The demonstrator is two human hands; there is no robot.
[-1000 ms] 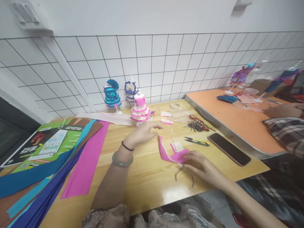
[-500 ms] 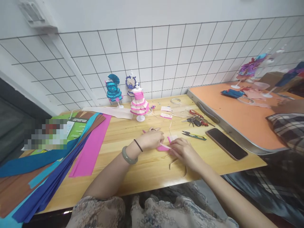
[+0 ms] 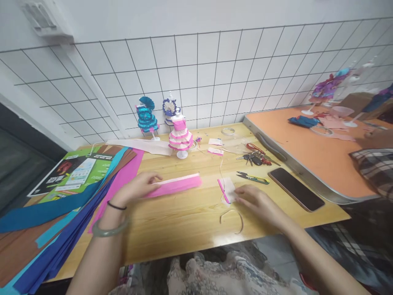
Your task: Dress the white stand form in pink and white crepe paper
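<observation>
My left hand (image 3: 141,186) pinches the left end of a pink crepe paper strip (image 3: 178,185) with a white upper edge. The strip stretches flat to the right, its far end slightly blurred. My right hand (image 3: 256,200) has its fingers stretched out at the right edge of a small white paper piece (image 3: 227,189) trimmed in pink along its left side. Whether the fingertips press on that piece I cannot tell. A thin curved cord (image 3: 241,219) lies just in front of it. A doll-size stand wears a pink and white ruffled dress (image 3: 180,137) behind the strip.
Thread snips (image 3: 253,178), a phone (image 3: 296,189) and keys (image 3: 254,159) lie to the right. Coloured paper strips (image 3: 67,241) cover the left side. Teal (image 3: 147,119) and blue-white (image 3: 169,107) dress stands are at the back. An orange table (image 3: 307,155) adjoins, with a person's plaid sleeve.
My left hand has moved left, drawing the pink strip out across the table. My right hand has shifted slightly right and down, uncovering the white piece. The hands are now far apart.
</observation>
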